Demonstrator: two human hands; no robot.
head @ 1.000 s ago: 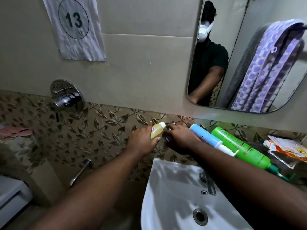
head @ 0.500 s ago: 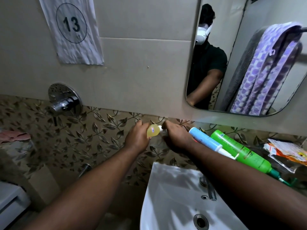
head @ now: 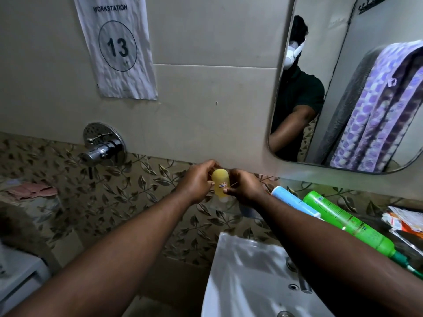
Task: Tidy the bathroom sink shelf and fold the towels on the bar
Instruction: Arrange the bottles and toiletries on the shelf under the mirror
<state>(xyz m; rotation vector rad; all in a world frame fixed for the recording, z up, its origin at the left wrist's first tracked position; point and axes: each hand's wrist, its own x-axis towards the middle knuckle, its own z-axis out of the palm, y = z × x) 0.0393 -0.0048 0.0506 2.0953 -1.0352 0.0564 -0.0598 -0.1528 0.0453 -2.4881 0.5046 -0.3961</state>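
A small yellow bottle (head: pixel 220 184) stands upside down, cap at the bottom, over the left end of the glass shelf (head: pixel 225 208). My left hand (head: pixel 196 183) grips its left side and my right hand (head: pixel 246 187) pinches its right side. On the shelf to the right lie a blue-and-white tube (head: pixel 291 201) and a long green bottle (head: pixel 350 223), both on their sides. Crumpled packets (head: pixel 402 221) sit at the shelf's far right. The mirror (head: pixel 286 92) reflects a purple patterned towel (head: pixel 375 110) and a grey towel (head: pixel 350 104) hanging on a bar.
A white sink (head: pixel 251 277) with its tap (head: pixel 303 282) is below the shelf. A chrome shower valve (head: pixel 104 147) is on the wall to the left, a paper sign with 13 (head: pixel 116 45) above it. A pink cloth (head: pixel 32 191) lies at the far left.
The yellow bottle was tilted with its white cap up to the right; now it is turned cap down and upright between both hands.
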